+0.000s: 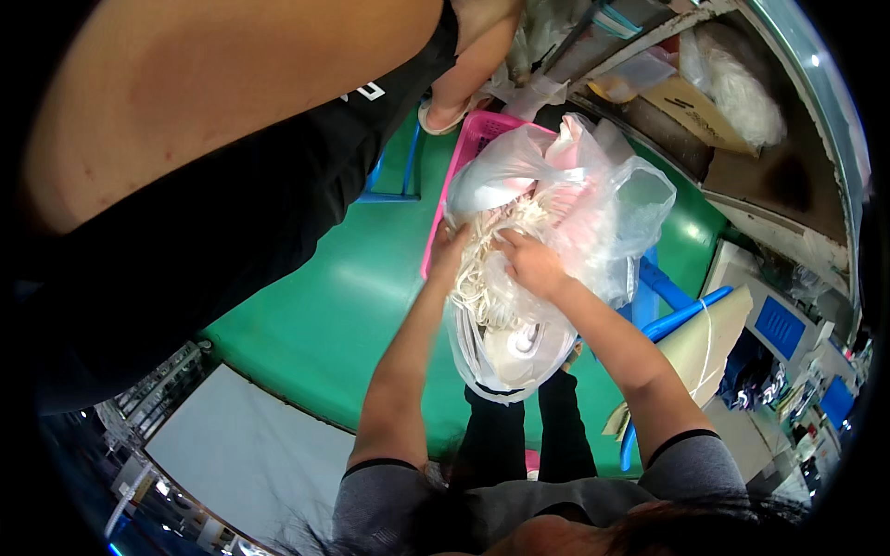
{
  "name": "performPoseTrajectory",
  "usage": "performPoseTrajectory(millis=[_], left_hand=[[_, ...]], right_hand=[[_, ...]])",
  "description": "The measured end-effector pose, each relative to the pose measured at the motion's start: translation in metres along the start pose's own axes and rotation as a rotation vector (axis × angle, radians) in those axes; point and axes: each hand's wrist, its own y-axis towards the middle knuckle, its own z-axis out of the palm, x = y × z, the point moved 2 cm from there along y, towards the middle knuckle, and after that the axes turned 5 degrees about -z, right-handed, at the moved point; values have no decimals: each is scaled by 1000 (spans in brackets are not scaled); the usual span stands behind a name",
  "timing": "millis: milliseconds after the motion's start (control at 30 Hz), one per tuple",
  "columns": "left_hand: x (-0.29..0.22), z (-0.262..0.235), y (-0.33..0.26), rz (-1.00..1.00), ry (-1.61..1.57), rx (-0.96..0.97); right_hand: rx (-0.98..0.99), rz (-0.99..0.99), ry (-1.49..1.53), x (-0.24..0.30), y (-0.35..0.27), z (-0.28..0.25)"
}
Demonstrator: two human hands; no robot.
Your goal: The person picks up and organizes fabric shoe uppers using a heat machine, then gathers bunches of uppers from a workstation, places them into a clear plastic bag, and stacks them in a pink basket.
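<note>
Left hand: the left hand (450, 252) sat at the left edge of the clear plastic bag (593, 208), fingers curled around the bag's rim and the near strands of the cord bundle; closed on them.
Right hand: the right hand (530, 262) pressed down into the middle of the bag's mouth, fingers bent into the pale cords; whether it truly pinched any of them could not be told.
Cord bundle: a tangle of off-white cords (496, 250) filled the open bag between the 2 hands and spilled toward the near side.
Clear plastic bag: crumpled and see-through, it bulged to the right and far side of the hands, with pink showing through its far part.
Lower bag: a second bag (514, 357), white with a dark edge, hung just below the hands in front of the person's dark trousers.
Pink basket: a pink slatted basket (477, 134) lay under and behind the bag, on its far left.
Floor: green floor (352, 296) spread to the left of the hands.
Other person: a bare arm and black shirt (232, 204) filled the far left, well apart from the bag.
Blue frame: blue bars (681, 310) stood to the right, beside a tan sheet.
</note>
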Motion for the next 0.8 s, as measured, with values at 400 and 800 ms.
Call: performPoseTrajectory(millis=[400,800], left_hand=[[-22,63,-45,405,536,20],[-73,16,-23,282,856,35]], right_hand=[[-578,250,342,-5,-19,-26],[-479,214,334,0,-5,-12]])
